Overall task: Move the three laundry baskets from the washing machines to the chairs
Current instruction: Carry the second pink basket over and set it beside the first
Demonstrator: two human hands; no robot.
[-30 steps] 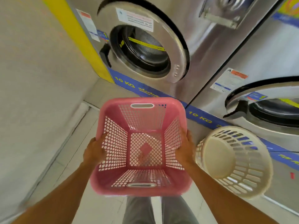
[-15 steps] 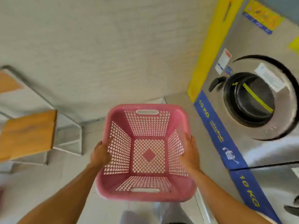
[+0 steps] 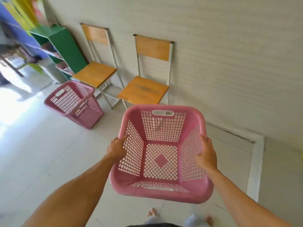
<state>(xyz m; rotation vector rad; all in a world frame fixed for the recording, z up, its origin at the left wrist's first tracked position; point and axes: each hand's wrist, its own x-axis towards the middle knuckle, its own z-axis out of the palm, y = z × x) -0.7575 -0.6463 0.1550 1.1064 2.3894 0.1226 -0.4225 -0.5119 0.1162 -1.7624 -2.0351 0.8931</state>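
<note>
Both hands, left hand point(image 3: 116, 149) and right hand point(image 3: 207, 154), clamp the pink laundry basket point(image 3: 161, 161) sides; two wooden chairs point(image 3: 144, 89) ahead.

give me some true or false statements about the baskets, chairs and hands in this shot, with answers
1. Both hands hold the pink basket by its sides. True: the left hand and right hand each grip a side wall.
2. The held basket is full of clothes. False: it is empty, its mesh bottom shows.
3. A second pink basket stands on the floor by the chairs. True.
4. That second basket sits on a chair seat. False: both the near chair and the far chair have bare seats.
5. The chairs stand against the wall. True.
</note>
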